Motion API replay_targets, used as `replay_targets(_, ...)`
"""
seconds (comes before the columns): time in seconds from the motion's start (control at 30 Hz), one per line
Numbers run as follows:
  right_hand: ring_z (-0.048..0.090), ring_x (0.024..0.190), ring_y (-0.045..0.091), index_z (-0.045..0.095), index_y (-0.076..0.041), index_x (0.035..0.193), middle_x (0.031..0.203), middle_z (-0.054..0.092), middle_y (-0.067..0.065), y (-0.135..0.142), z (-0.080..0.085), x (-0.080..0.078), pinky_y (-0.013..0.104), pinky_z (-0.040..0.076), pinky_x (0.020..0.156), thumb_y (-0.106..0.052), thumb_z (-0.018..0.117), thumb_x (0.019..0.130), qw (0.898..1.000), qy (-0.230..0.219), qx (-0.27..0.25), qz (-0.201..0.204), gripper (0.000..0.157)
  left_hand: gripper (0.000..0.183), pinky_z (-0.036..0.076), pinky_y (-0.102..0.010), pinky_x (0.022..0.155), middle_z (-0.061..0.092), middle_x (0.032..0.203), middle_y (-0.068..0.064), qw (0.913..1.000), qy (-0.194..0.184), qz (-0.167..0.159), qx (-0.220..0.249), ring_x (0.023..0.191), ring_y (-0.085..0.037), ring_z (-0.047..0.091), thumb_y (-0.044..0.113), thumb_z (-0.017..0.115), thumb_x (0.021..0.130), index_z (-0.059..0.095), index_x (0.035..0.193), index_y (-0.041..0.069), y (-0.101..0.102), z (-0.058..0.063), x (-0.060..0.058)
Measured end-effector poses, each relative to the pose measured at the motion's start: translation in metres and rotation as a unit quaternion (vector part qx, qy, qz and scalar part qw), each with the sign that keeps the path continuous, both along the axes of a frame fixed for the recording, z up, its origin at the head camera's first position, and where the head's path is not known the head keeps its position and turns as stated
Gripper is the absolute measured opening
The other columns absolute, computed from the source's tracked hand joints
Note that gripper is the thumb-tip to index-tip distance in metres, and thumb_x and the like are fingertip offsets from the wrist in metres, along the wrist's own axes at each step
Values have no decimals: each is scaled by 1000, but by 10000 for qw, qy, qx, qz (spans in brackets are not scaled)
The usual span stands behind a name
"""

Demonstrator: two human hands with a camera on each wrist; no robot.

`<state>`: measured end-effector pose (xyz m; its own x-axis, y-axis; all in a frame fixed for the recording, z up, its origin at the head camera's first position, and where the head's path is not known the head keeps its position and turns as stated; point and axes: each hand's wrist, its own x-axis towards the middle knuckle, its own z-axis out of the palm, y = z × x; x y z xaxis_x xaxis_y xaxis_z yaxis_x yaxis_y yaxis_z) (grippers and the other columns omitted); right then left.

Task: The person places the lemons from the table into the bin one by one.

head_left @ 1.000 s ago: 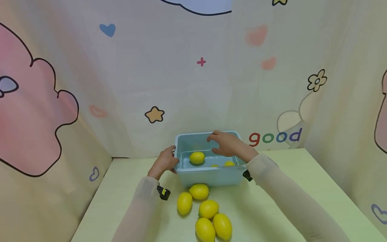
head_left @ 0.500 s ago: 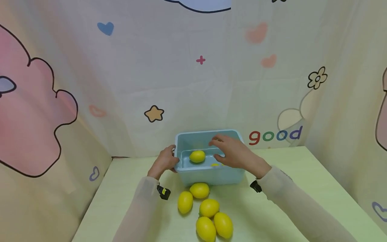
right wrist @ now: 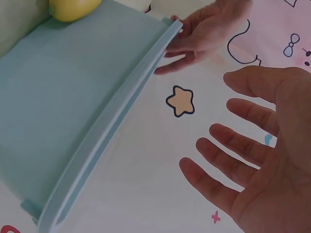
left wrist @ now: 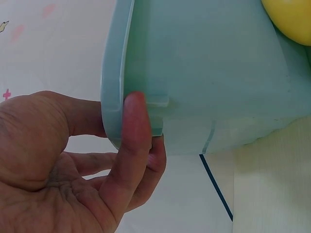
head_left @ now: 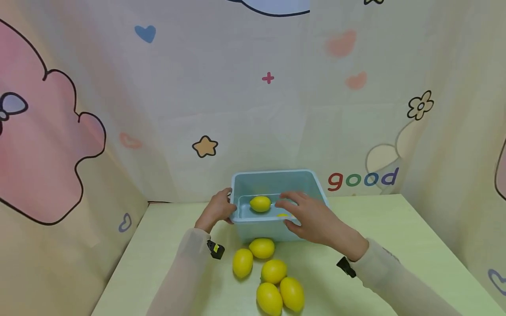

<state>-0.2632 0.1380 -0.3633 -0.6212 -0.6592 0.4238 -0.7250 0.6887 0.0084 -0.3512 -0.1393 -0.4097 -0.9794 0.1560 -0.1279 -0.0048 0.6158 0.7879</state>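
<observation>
A light blue plastic bin (head_left: 258, 229) stands at the back of the table. Inside it lies a lemon (head_left: 260, 203), and a yellow sliver of another shows over the front rim. My left hand (head_left: 218, 207) grips the bin's left end; in the left wrist view its fingers (left wrist: 136, 128) curl round the rim. Over the bin's front right part my right hand (head_left: 316, 217) is held with spread, loosely bent fingers and nothing between them. The right wrist view shows this hand (right wrist: 257, 150) apart from the bin's rim. It hides the bin's front right corner in the head view.
Several lemons lie on the pale table (head_left: 166, 254) in front of the bin; the farthest lemon (head_left: 262, 248) is close to its front wall. A printed cloth (head_left: 221, 109) hangs right behind the bin and along both sides.
My right hand has drawn back from over the bin's inside toward its front right rim, toward me. The left hand keeps its grip on the bin, and the lemons lie as before.
</observation>
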Motion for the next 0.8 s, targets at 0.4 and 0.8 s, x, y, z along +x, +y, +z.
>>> replay_targets(0.4,61,112,24,61,-21,124,132,59,4,5,-15,23,36,59,81,-23,73,86,9997,-160,169,67,40,71,60,-32,53,56,130,-28,10000,-8,-34,57,93,-36,70,1,57,90,27,154,4,1,0,0)
replay_targets(0.8,60,113,20,59,-22,124,132,59,3,8,-38,41,37,57,89,-32,75,84,9959,-249,632,599,45,70,60,-32,53,56,132,-28,10000,-35,-25,-5,87,-30,70,1,57,90,28,153,5,2,1,-1)
